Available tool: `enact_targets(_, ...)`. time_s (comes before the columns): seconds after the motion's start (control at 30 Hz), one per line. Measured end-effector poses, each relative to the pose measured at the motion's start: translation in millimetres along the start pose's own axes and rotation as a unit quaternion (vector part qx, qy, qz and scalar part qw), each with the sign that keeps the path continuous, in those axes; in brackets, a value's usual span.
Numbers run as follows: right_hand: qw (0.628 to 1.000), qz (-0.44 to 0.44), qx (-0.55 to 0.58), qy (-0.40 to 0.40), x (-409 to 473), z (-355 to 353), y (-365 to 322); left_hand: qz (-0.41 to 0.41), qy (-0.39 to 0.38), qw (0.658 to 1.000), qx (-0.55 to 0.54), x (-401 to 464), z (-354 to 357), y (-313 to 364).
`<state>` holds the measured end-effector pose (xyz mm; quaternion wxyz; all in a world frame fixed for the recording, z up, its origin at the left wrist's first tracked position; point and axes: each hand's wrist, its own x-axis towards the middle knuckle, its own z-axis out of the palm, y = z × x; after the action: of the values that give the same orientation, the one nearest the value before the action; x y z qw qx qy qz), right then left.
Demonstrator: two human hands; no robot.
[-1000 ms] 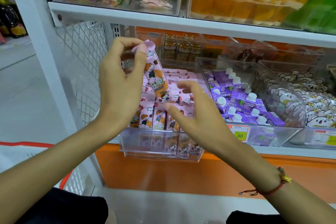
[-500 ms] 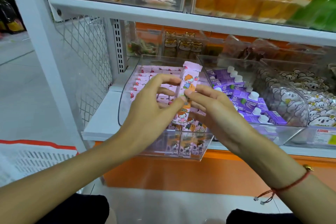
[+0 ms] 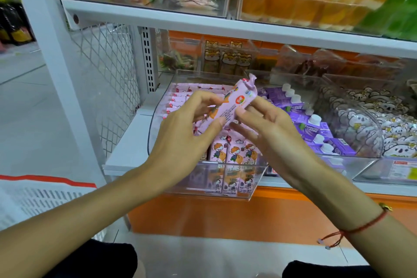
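A long pink snack packet (image 3: 234, 102) with cartoon print lies tilted between both hands, its crimped end pointing up and right. My left hand (image 3: 187, 133) pinches its lower part between thumb and fingers. My right hand (image 3: 266, 128) holds its upper part, thumb on the front and fingers behind. Both hands hover over a clear plastic bin (image 3: 225, 189) on the lower shelf, filled with several of the same pink packets (image 3: 232, 151) standing in rows.
To the right stand a clear bin of purple cartons (image 3: 316, 126) and a bin of koala-print packets (image 3: 383, 124). A white shelf (image 3: 158, 20) runs overhead with more bins. A wire mesh panel (image 3: 106, 74) closes the left side. A white basket (image 3: 40, 201) sits low left.
The packet came down from up high to just over the bin and turned from upright to slanted. My right hand, which only touched its lower end, now holds it too.
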<state>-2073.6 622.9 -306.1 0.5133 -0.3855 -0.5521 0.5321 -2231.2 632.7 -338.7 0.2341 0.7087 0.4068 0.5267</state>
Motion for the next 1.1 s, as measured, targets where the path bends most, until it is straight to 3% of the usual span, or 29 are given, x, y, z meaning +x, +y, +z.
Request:
enact_targets(0.17, 0.99, -0.059, -0.089, 0.09, -2, 3, 8, 0.017, 0.01, 0.996, 0.085, -2, 5, -2)
enact_targets(0.27, 0.991, -0.068, -0.098, 0.067, -5, 5, 4, -0.005, 0.02, 0.999, 0.03, 0, 1, 2)
enact_targets(0.37, 0.987, -0.071, -0.121, 0.075, -5, 1, -1, -0.059, -0.032, 0.996, -0.054, 5, -5, 5)
enact_targets(0.43, 0.988, -0.046, -0.101, 0.103, -3, -4, -3, -0.129, -0.094, 0.979, -0.123, 8, -6, 8)
enact_targets(0.57, 0.991, 0.004, -0.048, 0.123, -1, -8, -3, -0.301, -0.154, 0.902, -0.269, 11, -3, 12)
enact_targets(0.77, 0.992, -0.013, -0.052, 0.111, -1, -9, -3, -0.319, -0.17, 0.868, -0.34, 13, -4, 15)
enact_targets(0.93, 0.993, -0.007, -0.04, 0.11, -1, -10, -4, -0.329, -0.156, 0.873, -0.324, 14, -8, 15)
enact_targets(1.1, 0.995, 0.032, -0.046, 0.086, 1, -8, -4, -0.392, -0.138, 0.838, -0.352, 16, -12, 16)
